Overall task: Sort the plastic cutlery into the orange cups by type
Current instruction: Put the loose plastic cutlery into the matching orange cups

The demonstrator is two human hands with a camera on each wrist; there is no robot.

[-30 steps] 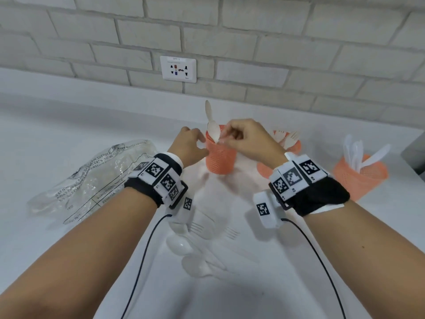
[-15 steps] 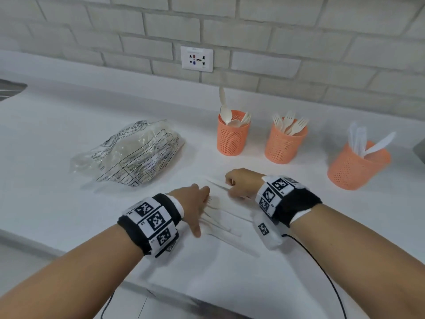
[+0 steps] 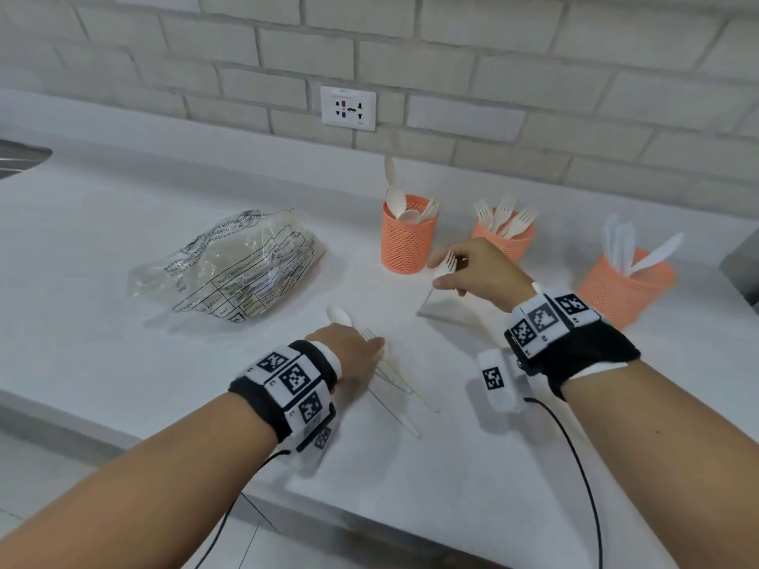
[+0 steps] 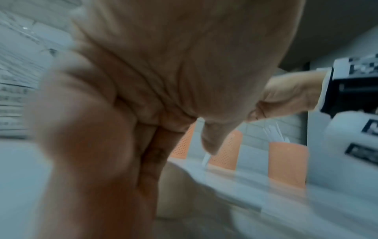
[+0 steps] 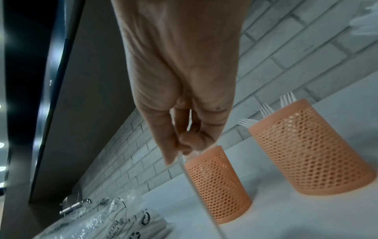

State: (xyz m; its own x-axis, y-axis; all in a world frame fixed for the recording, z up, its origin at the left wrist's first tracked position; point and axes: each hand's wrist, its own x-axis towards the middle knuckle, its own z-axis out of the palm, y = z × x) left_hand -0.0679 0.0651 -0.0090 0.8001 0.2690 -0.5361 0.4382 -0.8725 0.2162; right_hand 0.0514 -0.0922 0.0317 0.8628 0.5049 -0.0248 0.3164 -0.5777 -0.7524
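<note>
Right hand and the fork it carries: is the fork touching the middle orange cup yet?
Apart. In the head view the fork, pinched in the right hand, hangs short of the middle orange cup, with white counter showing between them.

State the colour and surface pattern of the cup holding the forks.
The fork cup is orange, its wall perforated with a honeycomb mesh of small holes; the right wrist view shows it best.

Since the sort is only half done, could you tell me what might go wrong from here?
The right hand pinches a white plastic fork right beside the orange mesh cup of spoons; it could land there or tip it. The left hand presses loose cutlery near the counter edge; pieces may slide off.
</note>
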